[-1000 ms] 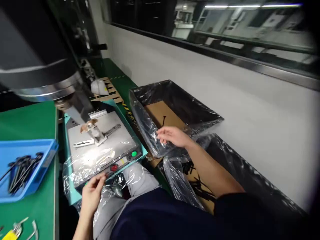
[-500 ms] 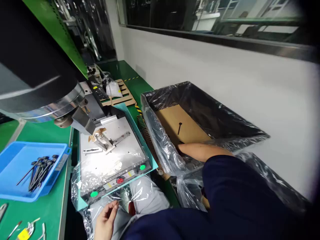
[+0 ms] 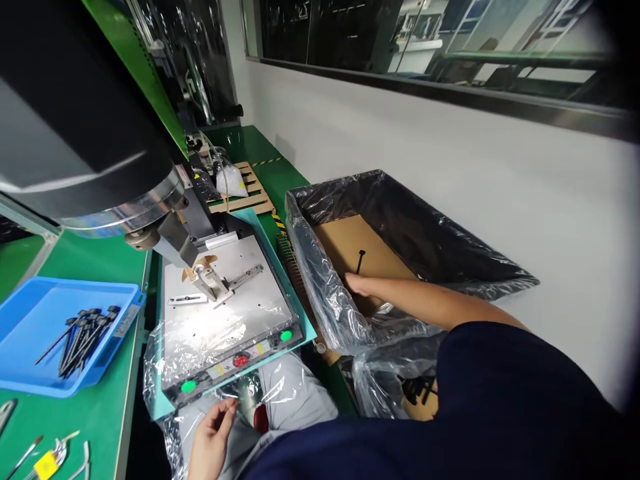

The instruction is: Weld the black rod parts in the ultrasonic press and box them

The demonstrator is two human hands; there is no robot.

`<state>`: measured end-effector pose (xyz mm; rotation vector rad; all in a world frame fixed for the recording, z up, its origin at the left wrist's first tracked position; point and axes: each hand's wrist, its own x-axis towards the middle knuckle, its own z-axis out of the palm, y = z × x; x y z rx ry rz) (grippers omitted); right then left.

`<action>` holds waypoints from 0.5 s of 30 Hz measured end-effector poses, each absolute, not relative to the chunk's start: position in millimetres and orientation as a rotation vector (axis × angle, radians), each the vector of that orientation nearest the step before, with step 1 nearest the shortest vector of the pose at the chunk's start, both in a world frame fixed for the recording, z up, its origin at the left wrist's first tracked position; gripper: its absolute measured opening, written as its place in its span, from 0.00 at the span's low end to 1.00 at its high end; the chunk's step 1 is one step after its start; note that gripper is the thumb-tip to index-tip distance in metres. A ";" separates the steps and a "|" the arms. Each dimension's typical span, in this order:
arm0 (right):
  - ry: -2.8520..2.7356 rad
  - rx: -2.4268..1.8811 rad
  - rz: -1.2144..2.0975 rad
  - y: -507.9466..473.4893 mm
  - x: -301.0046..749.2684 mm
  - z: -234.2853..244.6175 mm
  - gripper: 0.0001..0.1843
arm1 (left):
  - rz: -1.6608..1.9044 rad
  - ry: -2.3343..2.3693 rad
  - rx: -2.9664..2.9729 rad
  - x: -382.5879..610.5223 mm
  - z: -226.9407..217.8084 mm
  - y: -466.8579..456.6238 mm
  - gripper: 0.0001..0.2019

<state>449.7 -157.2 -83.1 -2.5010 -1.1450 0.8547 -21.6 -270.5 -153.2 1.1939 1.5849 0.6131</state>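
My right hand (image 3: 357,285) reaches into a plastic-lined box (image 3: 320,293) at the right, low over its cardboard sheet (image 3: 387,257). A thin black rod with a round head (image 3: 361,261) lies on the sheet just beyond that hand; whether the two touch I cannot tell, and the fingers are mostly hidden. Near my lap, my left hand (image 3: 215,430) has its fingers curled and the thumb pressed against them; anything between them is too small to make out. In front of it stands a machine base with a metal plate (image 3: 190,333) and a small clamp fixture (image 3: 213,283).
A large machine head (image 3: 100,147) overhangs the plate. On the green bench to the left is a blue tray (image 3: 30,313) holding several black rods (image 3: 85,340), with hand tools near it. Another lined box (image 3: 370,380) with dark parts stands below. A wooden pallet (image 3: 253,190) lies behind.
My right hand has moved deeper into the box, toward the left and up, near the black rod. My left hand has stayed in place. The lower box shows more.
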 end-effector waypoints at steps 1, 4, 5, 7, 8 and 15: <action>-1.214 -2.512 0.861 -154.2 456.0 -77.7 0.09 | 0.596 1.565 1.202 -23.3 -148.5 -270.4 0.28; -1.418 -2.488 0.770 -155.3 474.5 -50.6 0.16 | 0.568 1.513 1.240 -28.8 -134.6 -269.4 0.28; -1.473 -2.471 0.707 -159.9 478.0 -38.5 0.17 | 0.582 1.498 1.260 -30.1 -129.7 -268.2 0.28; -1.570 -2.403 0.512 -175.6 475.7 -12.3 0.17 | 0.632 1.463 1.342 -29.8 -116.7 -264.1 0.26; -1.620 -2.337 0.395 -186.3 468.4 0.6 0.16 | 0.665 1.438 1.415 -27.5 -107.7 -261.2 0.24; -2.035 -1.561 0.428 -259.2 333.7 57.4 0.10 | 1.118 0.879 2.273 26.7 -13.5 -244.8 0.17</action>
